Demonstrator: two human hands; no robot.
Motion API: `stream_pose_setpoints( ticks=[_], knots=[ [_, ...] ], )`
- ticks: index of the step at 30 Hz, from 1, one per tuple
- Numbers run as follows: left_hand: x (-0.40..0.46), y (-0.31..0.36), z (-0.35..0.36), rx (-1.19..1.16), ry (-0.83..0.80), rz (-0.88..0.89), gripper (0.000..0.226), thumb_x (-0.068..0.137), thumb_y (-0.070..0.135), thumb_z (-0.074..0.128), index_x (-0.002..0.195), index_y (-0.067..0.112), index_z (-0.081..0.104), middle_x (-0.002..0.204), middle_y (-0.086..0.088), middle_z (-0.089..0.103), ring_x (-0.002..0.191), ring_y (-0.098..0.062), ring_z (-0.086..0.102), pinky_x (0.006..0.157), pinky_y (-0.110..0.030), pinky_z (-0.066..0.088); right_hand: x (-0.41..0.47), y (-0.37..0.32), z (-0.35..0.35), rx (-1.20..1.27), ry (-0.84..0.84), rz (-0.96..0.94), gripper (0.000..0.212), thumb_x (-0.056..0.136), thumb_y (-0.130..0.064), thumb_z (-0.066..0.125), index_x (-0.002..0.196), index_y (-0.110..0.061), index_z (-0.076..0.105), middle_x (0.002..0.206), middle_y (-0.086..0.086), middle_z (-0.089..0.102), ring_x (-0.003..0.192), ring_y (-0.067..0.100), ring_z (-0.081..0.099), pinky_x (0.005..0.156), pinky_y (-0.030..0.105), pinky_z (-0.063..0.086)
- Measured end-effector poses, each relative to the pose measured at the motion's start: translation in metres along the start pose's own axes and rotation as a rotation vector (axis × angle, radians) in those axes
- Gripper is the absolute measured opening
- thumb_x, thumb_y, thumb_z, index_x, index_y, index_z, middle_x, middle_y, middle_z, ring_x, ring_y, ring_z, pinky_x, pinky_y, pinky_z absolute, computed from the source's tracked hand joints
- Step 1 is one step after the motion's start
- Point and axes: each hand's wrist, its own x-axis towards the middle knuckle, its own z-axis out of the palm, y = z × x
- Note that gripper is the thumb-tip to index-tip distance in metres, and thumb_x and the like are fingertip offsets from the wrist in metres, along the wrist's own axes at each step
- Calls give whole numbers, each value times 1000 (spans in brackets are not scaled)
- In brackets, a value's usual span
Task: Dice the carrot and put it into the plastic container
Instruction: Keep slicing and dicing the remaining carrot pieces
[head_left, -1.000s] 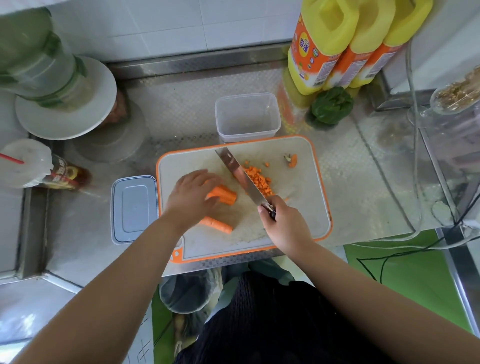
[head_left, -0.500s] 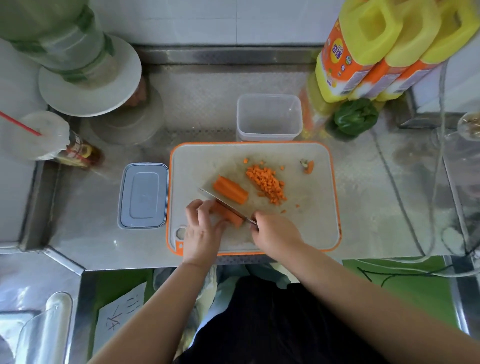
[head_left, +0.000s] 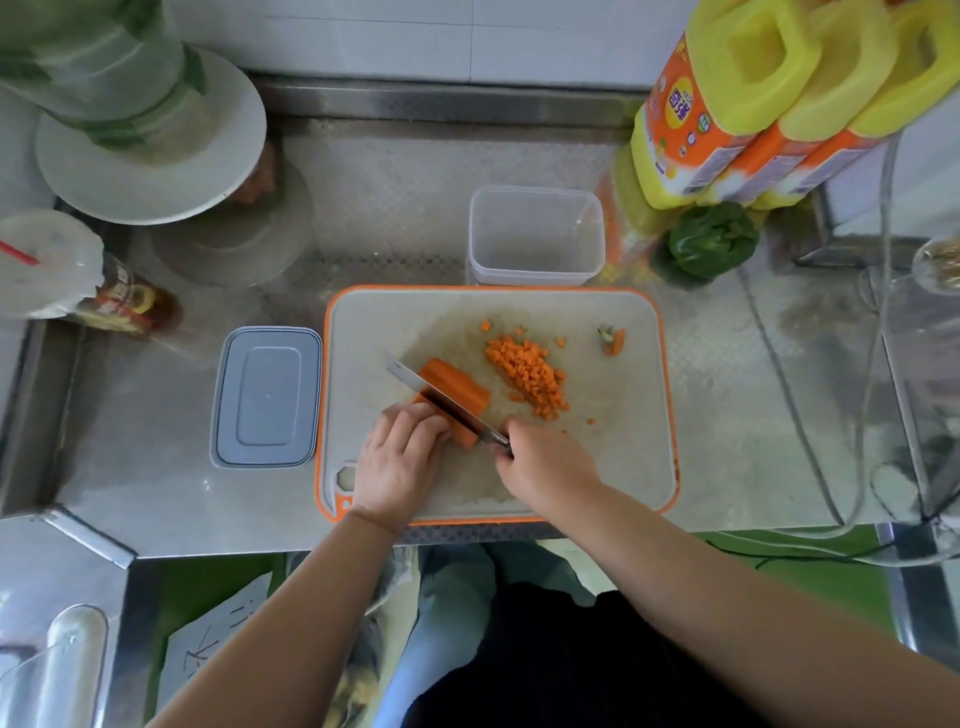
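Observation:
An orange-rimmed cutting board (head_left: 623, 467) lies on the steel counter. A heap of diced carrot (head_left: 527, 374) sits at its middle. Two carrot lengths remain: one (head_left: 457, 384) lies behind the knife blade, the other (head_left: 462, 434) is under my left hand's fingertips. My left hand (head_left: 397, 462) holds that near piece down with curled fingers. My right hand (head_left: 545, 465) grips the handle of a knife (head_left: 436, 397), whose blade runs diagonally along the near piece. The clear plastic container (head_left: 535, 236) stands just behind the board.
The container's grey lid (head_left: 267, 397) lies left of the board. A carrot top (head_left: 613, 340) sits at the board's far right. Yellow oil bottles (head_left: 753, 104) and a green pepper (head_left: 711, 241) stand at the back right. A lidded cup (head_left: 47, 265) and jars are at the left. Cables (head_left: 810, 415) run on the right.
My left hand left the far carrot piece and came down onto the near one. The knife swung from beside the diced heap to lie along that near piece. The camera view shifted.

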Motion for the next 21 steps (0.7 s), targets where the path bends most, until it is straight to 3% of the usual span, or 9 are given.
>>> stream_pose_setpoints(
  ticks=[7,16,21],
  knots=[
    [6,2,-1,30,16,28,28,81,-2,70,100,16,58,108,-1,55,94,-28,57,84,-36,48,-2,0,3,7,20,-2,18,98,-32,43,90,-16,45,63,-2,46,58,22,52,49,29,40],
    [8,-1,3,-29,9,-7,9,88,4,63,93,11,61,98,-9,64,92,-31,58,86,-38,50,-18,-6,-5,-20,48,-51,17,101,-28,37,87,-17,38,58,-2,43,47,16,40,42,27,27],
    [5,-2,5,-38,10,-25,8,88,3,62,91,11,62,94,-12,66,93,-31,58,86,-38,50,-33,-8,-12,-58,75,-61,18,102,-28,36,86,-18,36,59,-3,40,52,20,43,43,28,28]
  ],
)
